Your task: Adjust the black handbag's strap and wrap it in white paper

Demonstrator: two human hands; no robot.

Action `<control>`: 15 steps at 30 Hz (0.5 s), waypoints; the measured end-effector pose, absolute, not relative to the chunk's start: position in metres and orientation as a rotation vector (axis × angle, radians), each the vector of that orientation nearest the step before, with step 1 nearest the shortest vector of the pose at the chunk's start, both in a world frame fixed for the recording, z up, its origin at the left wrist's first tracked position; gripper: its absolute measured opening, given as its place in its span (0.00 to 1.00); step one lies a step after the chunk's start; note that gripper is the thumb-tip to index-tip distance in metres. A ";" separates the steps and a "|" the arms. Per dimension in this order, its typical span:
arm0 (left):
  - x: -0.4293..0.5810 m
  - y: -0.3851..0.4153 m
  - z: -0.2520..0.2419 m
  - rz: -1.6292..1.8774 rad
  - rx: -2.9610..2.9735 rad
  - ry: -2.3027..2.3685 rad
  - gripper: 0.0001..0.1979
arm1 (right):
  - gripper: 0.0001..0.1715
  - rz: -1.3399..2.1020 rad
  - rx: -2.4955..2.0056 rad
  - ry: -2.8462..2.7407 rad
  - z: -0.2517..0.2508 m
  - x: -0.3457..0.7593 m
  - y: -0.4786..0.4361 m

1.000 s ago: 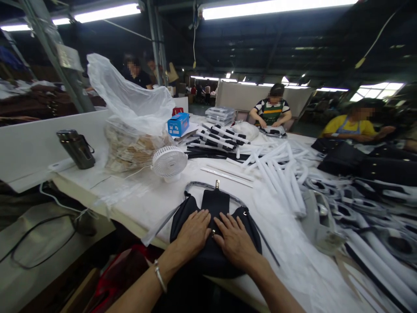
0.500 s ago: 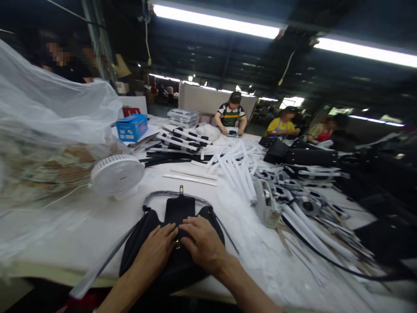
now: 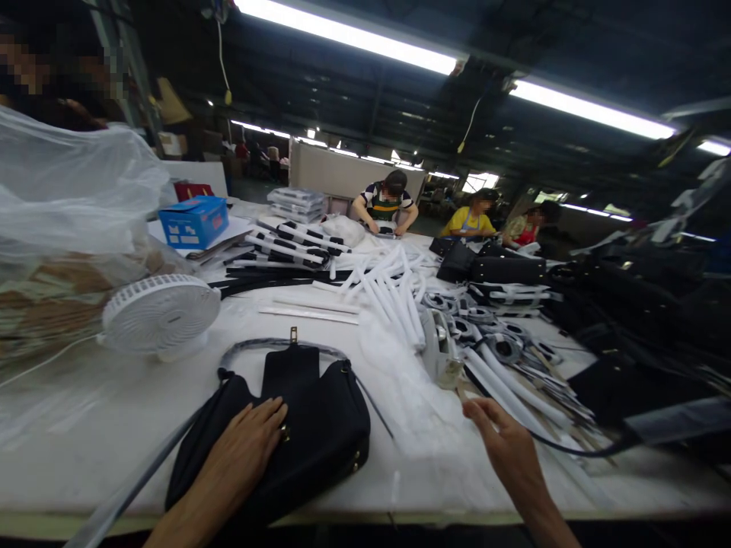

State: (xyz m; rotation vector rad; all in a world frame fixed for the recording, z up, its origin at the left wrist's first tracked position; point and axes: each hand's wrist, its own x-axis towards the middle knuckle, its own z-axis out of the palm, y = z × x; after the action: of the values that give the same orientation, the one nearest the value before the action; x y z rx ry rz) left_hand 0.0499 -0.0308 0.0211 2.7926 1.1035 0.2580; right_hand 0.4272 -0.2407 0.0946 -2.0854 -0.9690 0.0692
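Note:
A black handbag (image 3: 325,415) lies on the white table in front of me, its flap (image 3: 291,373) turned up and away from me. Small gold-coloured hardware shows on its front and side, and its handle (image 3: 245,346) is wrapped in clear film. My left hand (image 3: 248,441) rests flat on the bag, fingers stretched out beside the clasp (image 3: 285,434). Off to the right, my right hand (image 3: 508,449) is over the table with thumb and fingertips drawn together. A thin brown strip (image 3: 461,390) meets those fingertips, just below a tape dispenser (image 3: 442,354); whether they grip it is unclear.
A white fan (image 3: 163,316) and a blue box (image 3: 194,222) stand at the left, beside plastic sheeting (image 3: 68,183). White tubes (image 3: 394,293), wrapped rings (image 3: 505,346) and black bags (image 3: 508,269) crowd the far and right side. Several people work beyond the table.
My right hand has left the bag and moved right, to below the tape dispenser. My left hand stays on the bag. The view has turned rightward.

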 end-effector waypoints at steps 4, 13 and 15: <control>0.047 -0.026 0.019 0.321 2.813 1.080 0.21 | 0.31 0.069 -2.145 -0.811 0.086 0.448 -0.262; 0.042 -0.019 0.014 0.273 2.806 1.085 0.21 | 0.30 0.112 -2.098 -0.803 0.072 0.455 -0.258; 0.042 -0.019 0.014 0.273 2.810 1.071 0.21 | 0.29 0.127 -2.094 -0.831 0.071 0.454 -0.255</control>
State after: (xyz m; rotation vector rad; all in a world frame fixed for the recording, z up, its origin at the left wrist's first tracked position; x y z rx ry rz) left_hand 0.0418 -0.0193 0.0142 2.8104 1.0711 0.2725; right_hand 0.4541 -0.2554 0.0708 -2.0942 -0.8309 0.1274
